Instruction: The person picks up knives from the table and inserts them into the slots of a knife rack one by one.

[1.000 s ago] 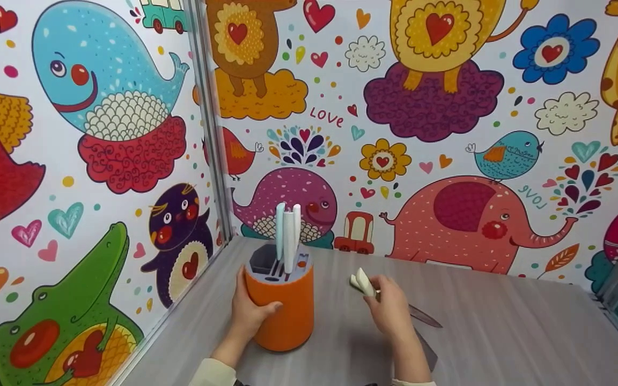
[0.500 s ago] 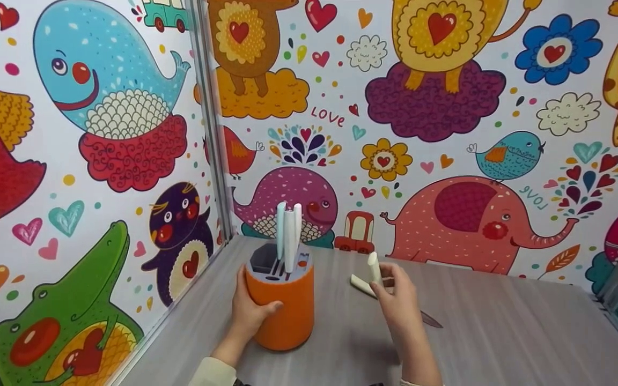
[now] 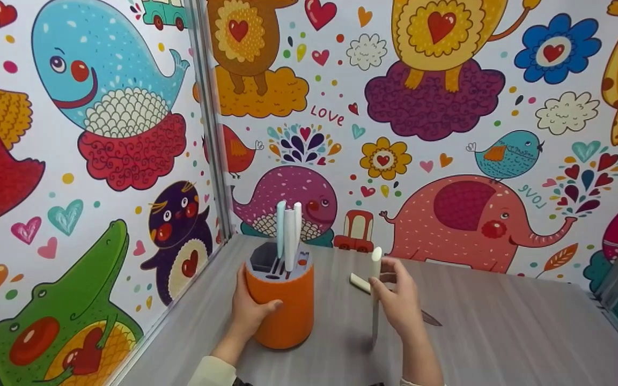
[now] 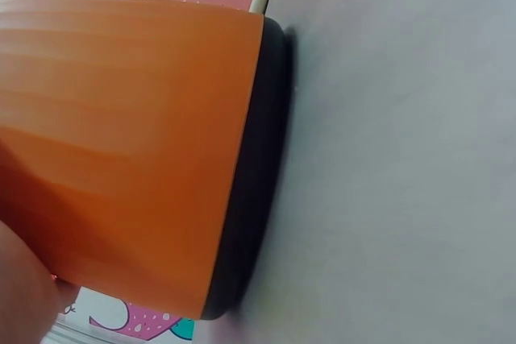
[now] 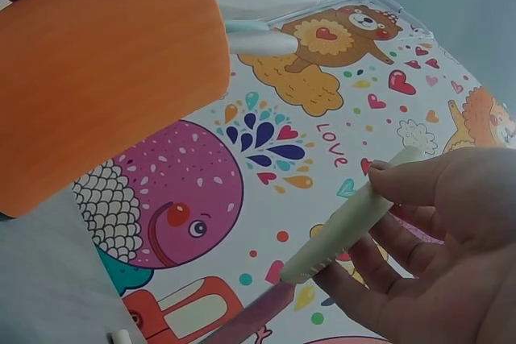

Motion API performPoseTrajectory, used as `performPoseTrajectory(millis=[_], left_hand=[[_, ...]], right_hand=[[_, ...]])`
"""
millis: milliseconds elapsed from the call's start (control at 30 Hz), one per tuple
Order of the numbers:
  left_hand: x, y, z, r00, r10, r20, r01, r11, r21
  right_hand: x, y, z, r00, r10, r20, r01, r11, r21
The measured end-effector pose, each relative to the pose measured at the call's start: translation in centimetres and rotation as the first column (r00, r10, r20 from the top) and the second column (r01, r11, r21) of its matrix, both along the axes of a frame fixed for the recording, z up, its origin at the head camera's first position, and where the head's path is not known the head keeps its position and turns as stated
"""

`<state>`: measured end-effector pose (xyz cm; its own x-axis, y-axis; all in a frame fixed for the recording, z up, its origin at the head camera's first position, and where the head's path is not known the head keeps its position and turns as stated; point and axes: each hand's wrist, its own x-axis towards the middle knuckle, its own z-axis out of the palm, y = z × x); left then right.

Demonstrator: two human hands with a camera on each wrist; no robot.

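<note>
An orange knife block [image 3: 285, 316] with a grey slotted top stands upright on the table. My left hand [image 3: 250, 313] grips its left side, thumb across the front; in the left wrist view its dark base [image 4: 250, 175] sits on the tabletop. Several pale-handled knives [image 3: 289, 236] stick up from the slots. To the right of the block, my right hand [image 3: 399, 297] pinches a knife [image 5: 343, 231] by its cream handle between thumb and fingers, blade pointing down. A second knife [image 3: 359, 282] lies on the table behind that hand, its blade tip showing at the right and its middle hidden.
The grey wood-grain table [image 3: 513, 332] meets patterned walls [image 3: 341, 161] at the left and the back. A metal corner strip [image 3: 215, 134] runs down behind the block.
My right hand has lifted one knife from beside the other and turned it from slanting to upright, blade down. My left hand and the knife block have stayed in place.
</note>
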<state>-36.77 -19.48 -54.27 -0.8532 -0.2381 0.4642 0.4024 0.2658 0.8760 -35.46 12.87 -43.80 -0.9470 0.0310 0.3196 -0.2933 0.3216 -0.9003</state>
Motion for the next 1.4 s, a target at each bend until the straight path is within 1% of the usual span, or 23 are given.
performPoseTrajectory(millis=[67, 200, 333, 400, 467, 533, 633, 700, 800, 900, 1000, 1067, 1133, 1167, 1233, 1267, 1367, 1400], left_hand=[[0.0, 0.0, 0.1, 1.0, -0.003, -0.001, 0.003, 1.0, -0.003], [0.0, 0.0, 0.2, 1.0, -0.008, -0.013, 0.008, 1.0, -0.015], [0.3, 0.2, 0.4, 1.0, 0.0, -0.024, 0.0, 1.0, 0.001], [0.5, 0.5, 0.8, 0.999, 0.024, -0.047, -0.024, 1.0, 0.014], [0.8, 0.9, 1.7, 0.994, 0.066, -0.087, -0.064, 0.998, 0.025], [1.2, 1.3, 2.8, 0.984, 0.12, -0.13, -0.118, 0.993, 0.027], [1.9, 2.2, 4.6, 0.959, 0.212, -0.188, -0.211, 0.977, 0.026], [2.4, 2.8, 5.6, 0.94, 0.27, -0.207, -0.272, 0.962, 0.019], [3.2, 3.6, 6.8, 0.915, 0.332, -0.23, -0.342, 0.94, -0.003], [4.1, 4.4, 7.5, 0.897, 0.348, -0.274, -0.369, 0.929, -0.026], [4.9, 5.1, 8.0, 0.879, 0.34, -0.336, -0.375, 0.926, -0.043], [5.4, 5.5, 8.4, 0.863, 0.338, -0.376, -0.382, 0.923, -0.048], [6.1, 5.9, 8.8, 0.856, 0.331, -0.398, -0.381, 0.923, -0.052], [6.4, 6.1, 9.0, 0.856, 0.325, -0.402, -0.376, 0.925, -0.053], [7.2, 6.5, 9.5, 0.869, 0.301, -0.393, -0.35, 0.935, -0.058], [7.5, 6.7, 9.7, 0.88, 0.282, -0.381, -0.327, 0.943, -0.059], [8.4, 7.3, 10.3, 0.927, 0.198, -0.318, -0.23, 0.971, -0.064], [8.7, 7.5, 10.4, 0.941, 0.17, -0.294, -0.196, 0.979, -0.062]], right_hand=[[0.0, -0.1, 0.1, 1.0, 0.017, -0.01, -0.018, 1.0, -0.006], [0.2, -0.3, 0.1, 0.999, 0.053, 0.002, -0.053, 0.998, -0.036], [0.4, -0.8, 0.1, 0.996, 0.086, 0.003, -0.086, 0.995, -0.056], [0.5, -1.1, 0.1, 0.995, 0.102, -0.004, -0.102, 0.993, -0.06], [0.6, -1.4, 0.2, 0.993, 0.118, -0.016, -0.119, 0.991, -0.065], [0.6, -1.7, 0.2, 0.991, 0.131, -0.029, -0.133, 0.989, -0.068], [0.8, -2.1, 0.4, 0.988, 0.146, -0.051, -0.149, 0.987, -0.056], [0.9, -2.3, 0.5, 0.987, 0.15, -0.06, -0.153, 0.987, -0.04], [1.0, -2.7, 0.5, 0.987, 0.151, -0.061, -0.153, 0.988, -0.028], [1.0, -3.0, 0.5, 0.985, 0.158, -0.063, -0.161, 0.986, -0.032], [1.1, -3.2, 0.5, 0.982, 0.177, -0.071, -0.18, 0.983, -0.045], [1.2, -3.5, 0.5, 0.978, 0.195, -0.075, -0.199, 0.978, -0.057], [1.4, -3.7, 0.5, 0.976, 0.207, -0.068, -0.212, 0.975, -0.062], [1.5, -3.9, 0.5, 0.975, 0.212, -0.061, -0.216, 0.974, -0.063], [1.6, -4.2, 0.5, 0.973, 0.224, -0.049, -0.226, 0.972, -0.059], [1.7, -4.3, 0.5, 0.973, 0.229, -0.043, -0.231, 0.971, -0.055], [2.0, -4.8, 0.4, 0.969, 0.245, -0.041, -0.247, 0.968, -0.039], [2.1, -5.0, 0.4, 0.966, 0.254, -0.045, -0.256, 0.966, -0.036]])
